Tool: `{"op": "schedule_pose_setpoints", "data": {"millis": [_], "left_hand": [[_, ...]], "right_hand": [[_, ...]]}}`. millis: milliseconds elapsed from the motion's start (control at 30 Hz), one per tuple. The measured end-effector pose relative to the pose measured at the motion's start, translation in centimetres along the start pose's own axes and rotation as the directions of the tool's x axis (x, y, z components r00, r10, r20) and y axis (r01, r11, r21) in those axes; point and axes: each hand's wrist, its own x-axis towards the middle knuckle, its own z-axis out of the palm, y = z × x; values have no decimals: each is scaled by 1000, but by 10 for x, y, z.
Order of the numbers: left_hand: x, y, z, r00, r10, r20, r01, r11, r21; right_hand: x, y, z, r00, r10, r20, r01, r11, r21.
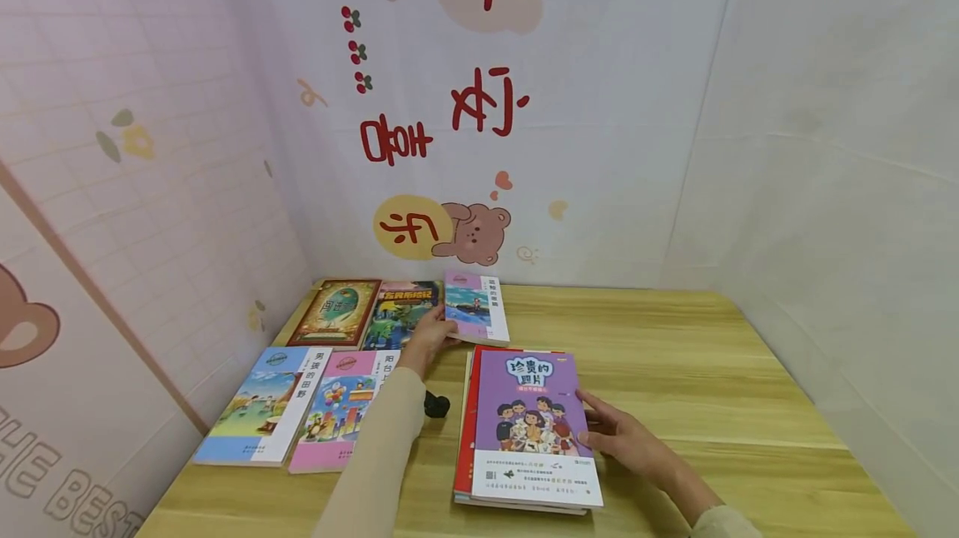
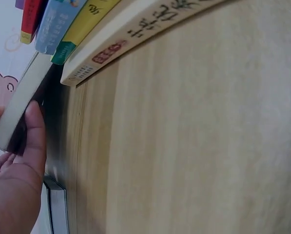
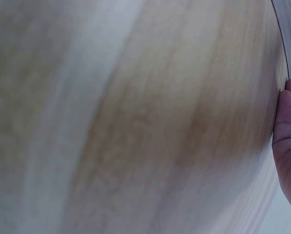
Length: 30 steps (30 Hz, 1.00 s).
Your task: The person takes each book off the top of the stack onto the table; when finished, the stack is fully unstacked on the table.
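Observation:
At the back of the table, my left hand [image 1: 429,338] grips the left edge of a pink-and-white paperback book [image 1: 468,309] with a blue picture on its cover. The left wrist view shows the thumb [image 2: 34,129] and fingers on either side of this book's edge [image 2: 21,105]. Nearer to me lies a stack of books, topped by a purple book [image 1: 528,401] with cartoon children. A red book [image 1: 469,430] juts out below it. My right hand [image 1: 625,442] rests against the stack's right side, fingers fairly straight. In the right wrist view, the right hand [image 3: 287,141] shows only partly.
To the left lie a brown-gold book [image 1: 335,313], a dark jungle-cover book [image 1: 400,313], a blue book [image 1: 258,405] and a pink book [image 1: 337,417], partly covered by my left forearm. A small black object [image 1: 437,405] is beside that forearm. Fabric-covered walls [image 1: 599,146] border the wooden table [image 1: 674,355].

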Motion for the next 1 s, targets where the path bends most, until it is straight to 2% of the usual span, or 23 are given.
{"op": "schedule_pose_setpoints", "data": {"millis": [67,133,233,300,333,533,800,867,1000], "left_hand": [[0,1,0,1000,-5,-13,6,999,35],[-2,2,-1,999,16,-34,-12,992,124],[-7,8,-3,997,62,-55,-45,964,261],[-12,13,-5,992,103,-69,-74,937,342],[-14,17,-5,990,121,-67,-89,928,361],[-21,32,-7,981,185,-58,-146,901,408],[-36,40,-8,983,181,-6,-162,895,417],[-41,40,-8,984,177,10,-165,896,413],[-52,37,-9,982,184,52,-188,883,429]], "right_hand": [[0,1,0,1000,-2,-3,2,1000,-10],[1,1,1,1000,-5,-6,5,1000,-19],[2,2,1,1000,-10,-15,9,999,-40],[2,1,2,1000,-11,-18,10,999,-42],[2,1,2,1000,-10,-20,9,999,-44],[0,1,2,1000,6,-29,-7,999,-53],[0,1,3,999,-8,-37,5,997,-83],[0,1,3,999,-11,-34,8,996,-86],[-1,2,4,1000,-5,-28,3,997,-83]]}}
